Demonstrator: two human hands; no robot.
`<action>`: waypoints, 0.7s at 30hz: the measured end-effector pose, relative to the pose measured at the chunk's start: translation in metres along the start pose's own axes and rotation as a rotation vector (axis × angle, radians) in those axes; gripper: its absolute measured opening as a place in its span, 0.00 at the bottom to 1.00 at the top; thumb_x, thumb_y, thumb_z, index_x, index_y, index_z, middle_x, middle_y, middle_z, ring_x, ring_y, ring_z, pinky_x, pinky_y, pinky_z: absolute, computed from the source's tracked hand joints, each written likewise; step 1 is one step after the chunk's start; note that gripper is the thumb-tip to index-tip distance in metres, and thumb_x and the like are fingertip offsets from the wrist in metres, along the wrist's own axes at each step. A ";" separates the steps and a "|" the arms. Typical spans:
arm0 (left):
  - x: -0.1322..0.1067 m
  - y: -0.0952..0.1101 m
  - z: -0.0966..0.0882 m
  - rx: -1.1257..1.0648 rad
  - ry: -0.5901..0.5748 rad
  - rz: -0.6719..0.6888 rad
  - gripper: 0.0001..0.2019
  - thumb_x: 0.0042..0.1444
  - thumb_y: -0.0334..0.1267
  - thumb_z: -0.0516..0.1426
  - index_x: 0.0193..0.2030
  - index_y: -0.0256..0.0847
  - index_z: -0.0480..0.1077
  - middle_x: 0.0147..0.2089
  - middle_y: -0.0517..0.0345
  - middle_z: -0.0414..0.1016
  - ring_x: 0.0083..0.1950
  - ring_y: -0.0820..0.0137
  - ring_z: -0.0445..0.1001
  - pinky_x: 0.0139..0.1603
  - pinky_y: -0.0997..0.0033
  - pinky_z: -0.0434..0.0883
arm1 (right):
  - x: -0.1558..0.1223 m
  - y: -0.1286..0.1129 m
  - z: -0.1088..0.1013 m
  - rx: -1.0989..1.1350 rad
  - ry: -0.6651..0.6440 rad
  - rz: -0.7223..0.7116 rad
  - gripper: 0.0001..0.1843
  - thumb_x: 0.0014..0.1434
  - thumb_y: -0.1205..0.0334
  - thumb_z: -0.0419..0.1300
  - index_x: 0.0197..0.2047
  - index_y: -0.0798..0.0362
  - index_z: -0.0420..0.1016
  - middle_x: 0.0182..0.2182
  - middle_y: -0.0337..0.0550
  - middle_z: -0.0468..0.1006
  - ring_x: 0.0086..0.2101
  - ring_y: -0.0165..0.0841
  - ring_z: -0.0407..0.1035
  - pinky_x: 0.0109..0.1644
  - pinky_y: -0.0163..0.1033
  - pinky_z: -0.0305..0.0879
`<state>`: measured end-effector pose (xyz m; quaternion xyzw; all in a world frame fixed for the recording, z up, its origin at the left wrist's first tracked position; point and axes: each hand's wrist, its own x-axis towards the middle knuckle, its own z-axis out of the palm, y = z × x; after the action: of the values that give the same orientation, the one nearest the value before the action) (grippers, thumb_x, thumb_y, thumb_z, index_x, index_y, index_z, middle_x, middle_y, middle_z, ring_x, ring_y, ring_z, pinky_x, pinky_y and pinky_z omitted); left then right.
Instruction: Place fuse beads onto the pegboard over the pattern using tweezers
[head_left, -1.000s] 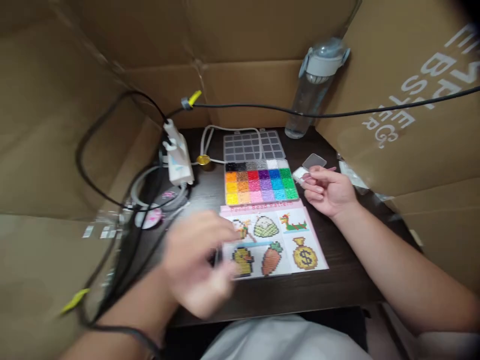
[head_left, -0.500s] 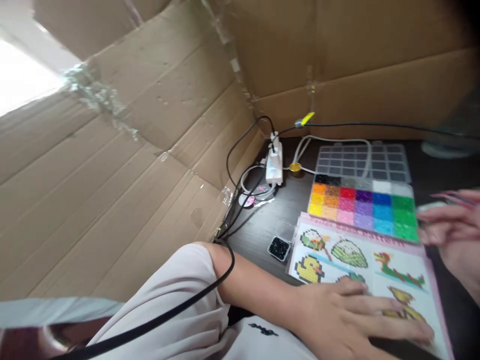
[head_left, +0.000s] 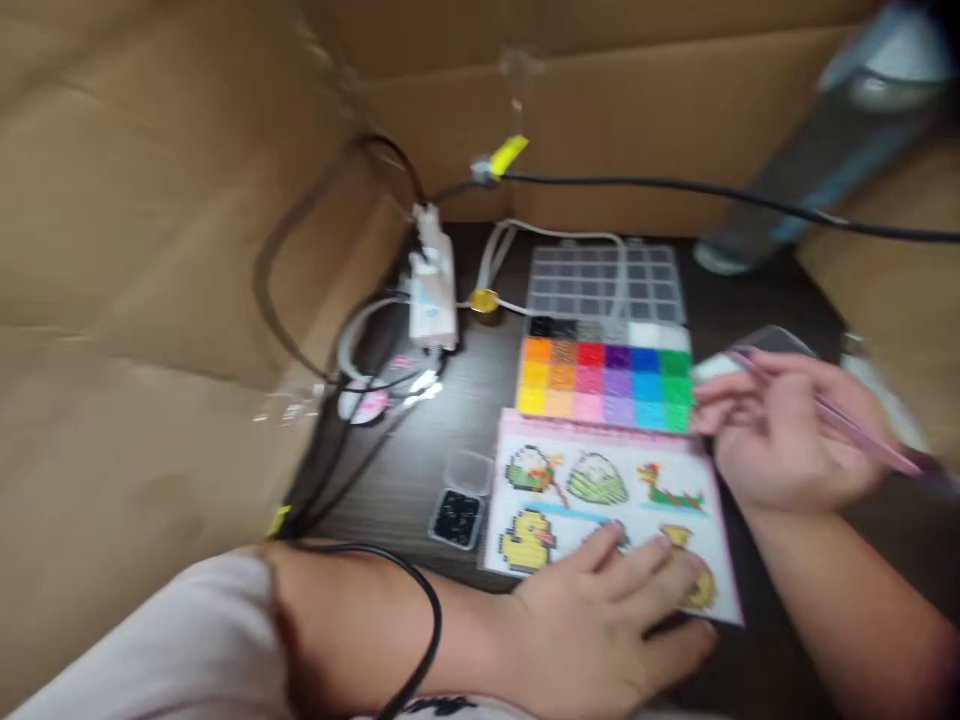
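Right hand (head_left: 802,430): fingers closed around pink tweezers (head_left: 862,430).
Tweezers' axis: slants across the palm, upper left to lower right; tip end cannot be told.
Left hand (head_left: 592,630): fingers spread on bead pattern sheet (head_left: 634,510).
Sheet: long axis left-right, header edge facing bead case (head_left: 603,288).
Left of sheet: black-bead box (head_left: 433,520).

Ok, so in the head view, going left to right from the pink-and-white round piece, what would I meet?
Pink-and-white round piece, white power strip, gold round piece, open bead case, right hand.
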<state>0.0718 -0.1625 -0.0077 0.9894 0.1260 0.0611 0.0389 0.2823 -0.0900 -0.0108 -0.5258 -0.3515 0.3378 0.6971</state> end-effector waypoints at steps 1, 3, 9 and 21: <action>0.001 -0.001 0.005 -0.063 -0.014 0.003 0.23 0.64 0.42 0.48 0.66 0.48 0.63 0.72 0.48 0.55 0.72 0.56 0.55 0.65 0.52 0.59 | 0.001 0.001 0.004 -0.028 0.025 -0.098 0.08 0.61 0.51 0.61 0.39 0.44 0.77 0.25 0.41 0.78 0.19 0.32 0.69 0.21 0.40 0.60; 0.002 -0.004 0.015 -0.136 0.006 -0.022 0.23 0.65 0.41 0.49 0.66 0.46 0.63 0.73 0.46 0.53 0.72 0.54 0.53 0.66 0.50 0.57 | 0.004 0.005 0.008 -0.024 -0.007 -0.169 0.13 0.63 0.47 0.57 0.42 0.44 0.75 0.25 0.40 0.78 0.18 0.31 0.68 0.20 0.38 0.59; 0.003 -0.001 0.025 -0.210 0.038 -0.017 0.21 0.65 0.39 0.49 0.64 0.44 0.63 0.72 0.44 0.53 0.70 0.52 0.56 0.66 0.47 0.54 | 0.006 0.008 -0.011 -0.048 -0.006 -0.134 0.16 0.62 0.42 0.55 0.44 0.42 0.71 0.25 0.37 0.76 0.16 0.28 0.65 0.20 0.36 0.60; -0.001 -0.001 0.033 -0.244 0.092 -0.011 0.22 0.63 0.40 0.54 0.63 0.40 0.63 0.71 0.41 0.55 0.70 0.56 0.58 0.67 0.54 0.54 | -0.001 -0.007 -0.017 -0.169 0.150 -0.161 0.14 0.65 0.44 0.51 0.43 0.40 0.72 0.24 0.39 0.72 0.16 0.30 0.61 0.19 0.37 0.59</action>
<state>0.0747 -0.1635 -0.0403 0.9728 0.1247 0.1211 0.1533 0.2967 -0.1006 -0.0073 -0.5766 -0.3667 0.2096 0.6994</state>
